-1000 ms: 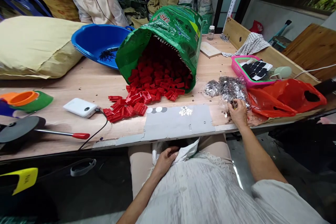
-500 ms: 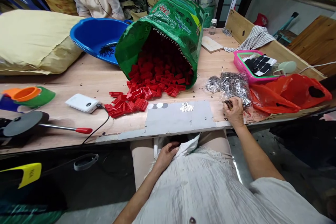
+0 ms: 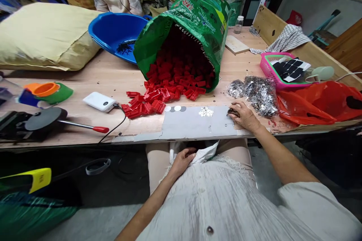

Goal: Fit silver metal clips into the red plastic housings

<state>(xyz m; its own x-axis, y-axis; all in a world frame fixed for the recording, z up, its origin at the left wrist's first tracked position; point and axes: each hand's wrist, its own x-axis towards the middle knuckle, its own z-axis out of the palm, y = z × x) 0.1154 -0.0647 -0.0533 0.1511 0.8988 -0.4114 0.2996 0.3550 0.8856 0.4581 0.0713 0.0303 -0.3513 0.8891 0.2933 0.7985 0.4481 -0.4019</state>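
Now, in the head view, the right hand (image 3: 245, 116) has moved from beside the clear plastic bags (image 3: 260, 94) to the right edge of the grey sheet (image 3: 186, 128), bringing a small clump of dark pieces (image 3: 232, 112) closer to the silver pieces (image 3: 206, 112) lying there. Take the sheet as the clock's centre, with twelve pointing away from the person: this hand is at three, its fingers closed around the clump; whether it touches the sheet, I cannot tell. The left hand (image 3: 183, 161) stays at half past six, on the lap, fingers loosely curled beside crumpled white cloth (image 3: 205, 154); whether they grip it is unclear.

The sheet is flat and matt, the silver pieces thin and bright, spread in a loose patch. Smooth round discs (image 3: 177, 108) overlap at its ten o'clock corner. Just beyond, angular red plastic blocks (image 3: 144, 103) spill across the wood-grained bench (image 3: 107, 79) from a glossy, wrinkled green sack (image 3: 198, 22) at twelve. The crinkly clear bags, full of glinting bits, sit at two, just before a pink lattice basket (image 3: 267, 69).
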